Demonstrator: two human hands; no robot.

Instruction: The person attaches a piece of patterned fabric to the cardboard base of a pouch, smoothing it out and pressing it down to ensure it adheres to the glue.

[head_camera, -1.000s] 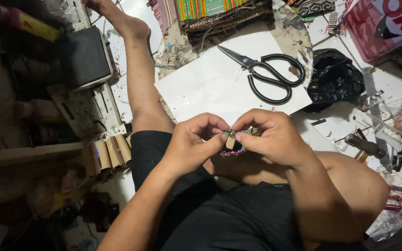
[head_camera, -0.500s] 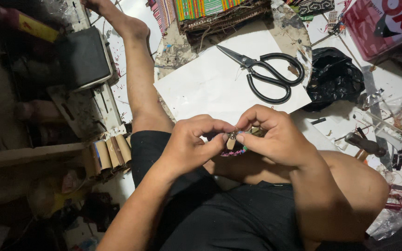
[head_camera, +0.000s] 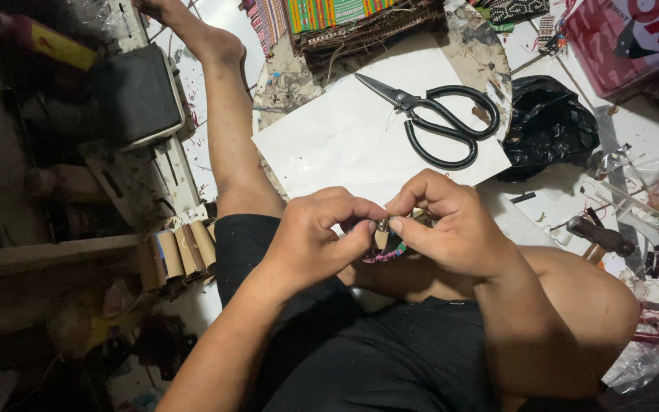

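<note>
Here, seen from above, a person sits on the floor in black shorts, one bare leg stretched out ahead and the other folded to the side. Both hands meet over the lap. The left hand (head_camera: pixel 314 244) and the right hand (head_camera: pixel 451 229) are closed, fingertips pinched together on a small tan piece (head_camera: pixel 381 233) held upright between them; what exactly it is cannot be told. Just beneath it, partly hidden by the fingers, hangs a bit of multicoloured woven band (head_camera: pixel 384 253), touching the hands. Beyond the hands, on the floor, lies a white sheet of paper (head_camera: pixel 329 141), and on its far right corner rests a pair of black-handled scissors (head_camera: pixel 440 122), blades closed and pointing left. Right of the scissors sits a crumpled black plastic bag (head_camera: pixel 547 126). At the top edge, a stack of striped, brightly coloured woven cloth (head_camera: pixel 329 15) lies near the paper. To the left of the stretched leg stands a dark box-like machine (head_camera: pixel 135 95), and nearer the thigh a row of cardboard tubes (head_camera: pixel 181 252) lies side by side. At the top right corner is a red box (head_camera: pixel 634 38).
</note>
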